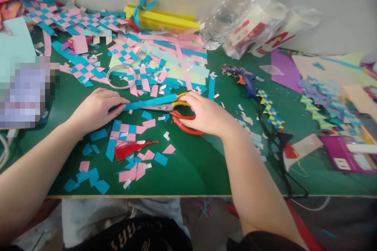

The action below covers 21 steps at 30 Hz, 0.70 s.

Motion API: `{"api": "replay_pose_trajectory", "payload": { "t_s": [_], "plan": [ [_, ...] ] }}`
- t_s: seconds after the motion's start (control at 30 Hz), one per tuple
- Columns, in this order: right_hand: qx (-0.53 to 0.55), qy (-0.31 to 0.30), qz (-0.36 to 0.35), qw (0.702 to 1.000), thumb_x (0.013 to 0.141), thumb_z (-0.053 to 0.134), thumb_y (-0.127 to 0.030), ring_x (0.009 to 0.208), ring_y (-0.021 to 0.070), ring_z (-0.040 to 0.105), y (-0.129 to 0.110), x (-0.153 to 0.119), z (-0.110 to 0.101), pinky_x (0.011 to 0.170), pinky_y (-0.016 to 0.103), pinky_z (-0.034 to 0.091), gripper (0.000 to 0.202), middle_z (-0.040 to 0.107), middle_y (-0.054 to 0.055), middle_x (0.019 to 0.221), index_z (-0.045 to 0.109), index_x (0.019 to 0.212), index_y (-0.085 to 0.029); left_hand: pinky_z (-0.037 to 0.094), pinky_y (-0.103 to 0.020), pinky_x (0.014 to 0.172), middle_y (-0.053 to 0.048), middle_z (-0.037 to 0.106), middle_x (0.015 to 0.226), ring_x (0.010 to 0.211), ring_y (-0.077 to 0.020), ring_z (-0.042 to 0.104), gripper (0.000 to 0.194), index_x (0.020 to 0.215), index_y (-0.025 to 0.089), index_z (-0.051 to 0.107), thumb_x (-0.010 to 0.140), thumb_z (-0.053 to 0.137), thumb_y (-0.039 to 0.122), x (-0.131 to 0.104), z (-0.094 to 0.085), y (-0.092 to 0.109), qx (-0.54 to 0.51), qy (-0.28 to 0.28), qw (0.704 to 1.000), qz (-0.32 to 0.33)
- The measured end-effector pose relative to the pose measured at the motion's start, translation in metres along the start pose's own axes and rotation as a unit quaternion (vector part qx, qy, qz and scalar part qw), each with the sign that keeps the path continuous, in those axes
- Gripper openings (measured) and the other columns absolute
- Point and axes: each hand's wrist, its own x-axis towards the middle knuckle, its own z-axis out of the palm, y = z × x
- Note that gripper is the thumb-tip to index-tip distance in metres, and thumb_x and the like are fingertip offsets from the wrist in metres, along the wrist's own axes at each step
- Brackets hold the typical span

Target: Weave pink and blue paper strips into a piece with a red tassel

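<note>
A blue paper strip [150, 102] stretches across the green table between my hands. Its left end is pinched in the closed fingers of my left hand [101, 110]. My right hand [203, 113] is wrapped round scissors with a yellow and a red handle [185, 125]; their metal blades lie along the lower edge of the strip and point left. The strip's right end reaches the yellow handle by my right fingers. Just below, a pink-and-blue woven paper piece [123, 133] lies beside a red tassel [131, 150], among cut pink and blue scraps.
Behind my hands are a roll of clear tape [121, 77], woven paper pieces [85, 21] and a yellow folded paper [165, 19]. A blue glue gun [249, 84] with a black cable lies right. Wrapped cups [256, 27] stand at the back; a blurred-out device [25, 96] sits left.
</note>
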Motion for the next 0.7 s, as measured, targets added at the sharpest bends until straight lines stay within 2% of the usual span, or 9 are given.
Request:
{"api": "replay_pose_trajectory", "payload": {
  "t_s": [0.4,0.7],
  "plan": [
    [-0.010,-0.009,0.004,1.000,0.082,0.063,-0.041,0.110,0.0260,0.063,0.0037,-0.0001,-0.0002,0.088,0.040,0.054,0.037,0.060,0.008,0.129,0.058,0.114,-0.022,0.045,-0.036,0.089,-0.007,0.072,0.096,0.089,-0.0212,0.065,0.038,0.108,0.020,0.070,0.099,0.038,0.038,-0.0019,0.0005,-0.0018,-0.001,-0.001,1.000,-0.002],
    [0.000,0.002,0.003,1.000,0.081,0.064,-0.042,0.108,0.0239,0.064,0.0089,-0.0022,-0.0029,0.088,0.039,0.055,0.035,0.060,0.005,0.129,0.060,0.111,-0.025,0.044,-0.036,0.091,-0.005,0.072,0.095,0.088,-0.0199,0.064,0.040,0.108,0.021,0.070,0.100,0.035,0.039,-0.0014,-0.0005,0.0001,0.005,-0.008,1.000,-0.009]
  ]
}}
